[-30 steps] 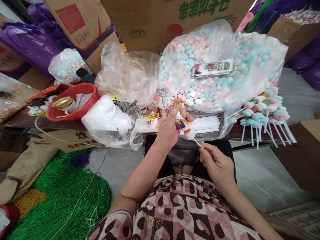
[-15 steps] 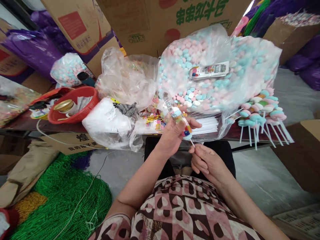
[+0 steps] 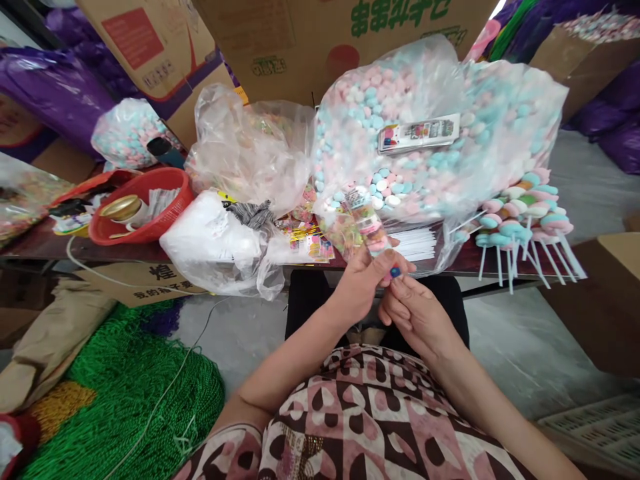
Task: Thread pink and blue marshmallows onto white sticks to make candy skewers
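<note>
My left hand [image 3: 361, 283] is closed round a marshmallow skewer [image 3: 371, 227] in a clear printed wrapper, its top tilted away from me. The fingers of my right hand [image 3: 413, 310] pinch its lower end just below the blue print; the stick is hidden there. Behind my hands, white sticks [image 3: 417, 244] lie on the table. A large clear bag of pink, blue and white marshmallows [image 3: 345, 120] stands further back, with a stack of flat printed wrappers [image 3: 420, 133] on top. Several marshmallow skewers [image 3: 520, 213] are piled to the right, sticks over the table edge.
A red basket [image 3: 170, 223] with a gold-coloured lid sits at the left. A white plastic bag [image 3: 210, 247] and a crumpled clear bag [image 3: 245, 147] lie between. Cardboard boxes [image 3: 300, 60] rise behind. Green cords [image 3: 150, 387] heap on the floor; an open carton [image 3: 595, 300] stands right.
The left hand has slid down the skewer toward the right hand, so the two now meet. The bare stick that showed between them is covered. The view has shifted slightly.
</note>
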Action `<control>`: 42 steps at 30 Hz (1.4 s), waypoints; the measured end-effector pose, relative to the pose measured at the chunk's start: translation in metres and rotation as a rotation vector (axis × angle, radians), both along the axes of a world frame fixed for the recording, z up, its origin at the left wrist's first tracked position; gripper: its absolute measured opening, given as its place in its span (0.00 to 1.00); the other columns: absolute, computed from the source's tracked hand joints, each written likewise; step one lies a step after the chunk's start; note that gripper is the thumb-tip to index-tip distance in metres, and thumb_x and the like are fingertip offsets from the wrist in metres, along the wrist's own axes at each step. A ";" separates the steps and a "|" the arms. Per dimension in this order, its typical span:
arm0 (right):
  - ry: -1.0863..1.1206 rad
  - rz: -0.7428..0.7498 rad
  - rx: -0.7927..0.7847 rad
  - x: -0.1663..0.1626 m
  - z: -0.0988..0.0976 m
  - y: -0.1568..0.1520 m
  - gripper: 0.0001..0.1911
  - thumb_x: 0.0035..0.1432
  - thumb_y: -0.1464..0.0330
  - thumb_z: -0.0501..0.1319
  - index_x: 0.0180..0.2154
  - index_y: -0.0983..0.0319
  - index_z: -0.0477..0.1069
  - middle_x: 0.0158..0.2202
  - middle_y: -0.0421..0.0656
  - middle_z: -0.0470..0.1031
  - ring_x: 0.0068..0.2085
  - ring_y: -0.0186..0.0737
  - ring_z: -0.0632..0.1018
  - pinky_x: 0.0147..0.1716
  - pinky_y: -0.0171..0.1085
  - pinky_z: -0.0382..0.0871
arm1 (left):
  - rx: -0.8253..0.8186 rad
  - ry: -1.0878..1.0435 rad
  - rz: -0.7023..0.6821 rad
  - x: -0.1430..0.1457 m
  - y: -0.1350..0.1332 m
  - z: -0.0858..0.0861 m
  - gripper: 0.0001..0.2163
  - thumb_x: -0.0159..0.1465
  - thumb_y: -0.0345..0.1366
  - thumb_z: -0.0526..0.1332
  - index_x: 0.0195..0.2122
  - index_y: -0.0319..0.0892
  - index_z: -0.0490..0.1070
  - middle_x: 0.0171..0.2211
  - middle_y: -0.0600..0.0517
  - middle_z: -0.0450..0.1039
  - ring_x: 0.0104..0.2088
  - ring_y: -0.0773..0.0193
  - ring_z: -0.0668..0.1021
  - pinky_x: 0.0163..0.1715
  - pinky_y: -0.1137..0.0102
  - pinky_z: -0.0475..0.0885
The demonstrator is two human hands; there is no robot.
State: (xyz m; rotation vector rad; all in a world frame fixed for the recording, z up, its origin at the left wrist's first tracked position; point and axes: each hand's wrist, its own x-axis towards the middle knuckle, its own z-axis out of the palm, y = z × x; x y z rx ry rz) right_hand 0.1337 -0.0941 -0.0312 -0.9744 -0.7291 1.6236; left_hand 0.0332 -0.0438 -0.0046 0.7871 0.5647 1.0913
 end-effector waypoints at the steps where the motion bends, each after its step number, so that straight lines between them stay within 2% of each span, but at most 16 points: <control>1: 0.050 0.051 -0.020 0.000 0.000 0.001 0.15 0.56 0.55 0.64 0.30 0.59 0.69 0.14 0.27 0.49 0.14 0.25 0.49 0.19 0.33 0.62 | -0.001 -0.003 -0.024 -0.003 -0.001 0.001 0.15 0.58 0.49 0.66 0.40 0.45 0.72 0.30 0.54 0.75 0.22 0.73 0.71 0.25 0.74 0.66; 4: 0.061 0.113 -0.043 0.004 -0.004 0.002 0.15 0.56 0.55 0.64 0.33 0.61 0.72 0.13 0.27 0.51 0.14 0.25 0.50 0.19 0.32 0.62 | -0.025 -0.026 -0.017 -0.012 0.006 0.009 0.20 0.56 0.52 0.67 0.43 0.45 0.72 0.36 0.50 0.77 0.27 0.68 0.76 0.25 0.73 0.68; 6: -0.036 0.066 -0.026 0.006 -0.007 0.001 0.16 0.56 0.55 0.64 0.35 0.61 0.73 0.14 0.28 0.55 0.15 0.26 0.54 0.20 0.32 0.62 | -0.049 -0.035 0.014 -0.014 0.014 0.013 0.21 0.55 0.51 0.68 0.45 0.45 0.72 0.31 0.51 0.76 0.32 0.62 0.79 0.23 0.73 0.68; 8: -0.215 -0.009 0.013 0.008 -0.009 -0.001 0.17 0.56 0.55 0.64 0.37 0.62 0.74 0.16 0.32 0.61 0.17 0.27 0.60 0.19 0.31 0.59 | -0.062 -0.042 0.051 -0.013 0.019 0.012 0.20 0.56 0.50 0.68 0.45 0.45 0.72 0.28 0.52 0.74 0.32 0.62 0.79 0.21 0.75 0.67; 10: -0.392 -0.082 0.058 0.007 -0.010 -0.002 0.17 0.57 0.55 0.63 0.38 0.62 0.75 0.17 0.34 0.65 0.18 0.29 0.63 0.18 0.30 0.55 | -0.053 -0.036 0.073 -0.008 0.018 0.007 0.21 0.56 0.50 0.67 0.45 0.44 0.71 0.26 0.53 0.72 0.29 0.64 0.79 0.20 0.76 0.67; 12: -0.480 -0.135 0.089 0.004 -0.011 -0.002 0.17 0.58 0.54 0.62 0.36 0.62 0.74 0.17 0.34 0.65 0.18 0.29 0.62 0.17 0.31 0.54 | -0.060 0.015 0.036 -0.004 0.012 -0.004 0.22 0.57 0.52 0.66 0.46 0.43 0.71 0.26 0.54 0.72 0.23 0.68 0.76 0.17 0.77 0.66; 16: -0.440 -0.186 0.105 -0.004 -0.014 0.002 0.18 0.61 0.53 0.59 0.31 0.61 0.71 0.16 0.33 0.61 0.18 0.28 0.61 0.17 0.30 0.53 | -0.063 0.159 -0.110 -0.003 0.000 -0.026 0.26 0.59 0.56 0.62 0.50 0.42 0.69 0.29 0.54 0.74 0.15 0.74 0.68 0.13 0.77 0.62; 17: -0.434 -0.186 0.109 -0.005 -0.015 0.003 0.18 0.61 0.53 0.59 0.31 0.61 0.71 0.16 0.32 0.61 0.18 0.28 0.61 0.17 0.30 0.53 | -0.031 0.184 -0.096 -0.005 -0.001 -0.030 0.25 0.59 0.56 0.62 0.49 0.41 0.69 0.29 0.54 0.74 0.17 0.73 0.70 0.16 0.76 0.65; 19: -0.451 -0.174 0.118 -0.005 -0.017 0.004 0.18 0.61 0.53 0.59 0.32 0.61 0.70 0.16 0.32 0.62 0.17 0.28 0.61 0.17 0.29 0.53 | 0.053 0.231 -0.022 -0.011 0.001 -0.033 0.22 0.60 0.54 0.61 0.44 0.41 0.72 0.31 0.53 0.74 0.26 0.71 0.74 0.29 0.73 0.72; 21: -0.477 -0.167 0.128 -0.004 -0.019 0.004 0.17 0.62 0.54 0.58 0.33 0.61 0.71 0.16 0.32 0.62 0.17 0.28 0.61 0.17 0.29 0.53 | 0.119 0.283 0.050 -0.017 0.004 -0.034 0.19 0.62 0.53 0.60 0.38 0.40 0.73 0.33 0.52 0.73 0.34 0.68 0.74 0.42 0.71 0.70; 22: -0.484 -0.159 0.131 -0.004 -0.019 0.004 0.17 0.62 0.54 0.58 0.33 0.61 0.71 0.16 0.32 0.62 0.17 0.28 0.61 0.17 0.29 0.54 | 0.141 0.319 0.070 -0.019 0.006 -0.034 0.18 0.63 0.53 0.59 0.36 0.40 0.73 0.33 0.52 0.73 0.36 0.67 0.74 0.44 0.71 0.69; 26: -0.546 -0.138 0.149 -0.001 -0.022 0.002 0.16 0.64 0.55 0.56 0.37 0.61 0.72 0.17 0.33 0.63 0.18 0.28 0.62 0.17 0.29 0.55 | 0.263 0.605 0.136 -0.027 0.010 -0.036 0.19 0.65 0.52 0.56 0.29 0.41 0.67 0.27 0.54 0.68 0.31 0.68 0.71 0.36 0.71 0.66; 30: -0.721 -0.194 0.213 0.005 -0.025 0.002 0.22 0.64 0.58 0.56 0.55 0.61 0.69 0.19 0.33 0.65 0.20 0.31 0.66 0.20 0.31 0.61 | 0.404 0.804 0.131 -0.028 0.009 -0.039 0.19 0.68 0.49 0.51 0.26 0.42 0.62 0.23 0.55 0.65 0.26 0.68 0.69 0.30 0.72 0.63; 33: -0.777 -0.166 0.268 0.007 -0.028 0.003 0.27 0.65 0.60 0.55 0.62 0.61 0.63 0.19 0.34 0.65 0.20 0.32 0.66 0.21 0.32 0.63 | 0.457 0.844 0.059 -0.024 0.007 -0.041 0.17 0.68 0.48 0.49 0.28 0.42 0.62 0.22 0.56 0.64 0.23 0.69 0.67 0.27 0.72 0.61; 36: -0.764 -0.159 0.323 0.007 -0.032 0.004 0.25 0.66 0.61 0.54 0.61 0.62 0.66 0.19 0.34 0.64 0.20 0.31 0.65 0.20 0.32 0.62 | 0.468 0.865 0.030 -0.020 0.005 -0.044 0.17 0.68 0.49 0.50 0.29 0.42 0.64 0.21 0.56 0.63 0.23 0.69 0.66 0.26 0.73 0.60; 42: -0.830 -0.221 0.388 0.006 -0.040 0.005 0.22 0.65 0.63 0.54 0.58 0.62 0.70 0.19 0.34 0.65 0.20 0.32 0.66 0.21 0.33 0.65 | 0.269 0.662 -0.040 -0.031 0.005 -0.045 0.18 0.65 0.52 0.55 0.31 0.40 0.69 0.25 0.55 0.68 0.28 0.68 0.71 0.31 0.73 0.65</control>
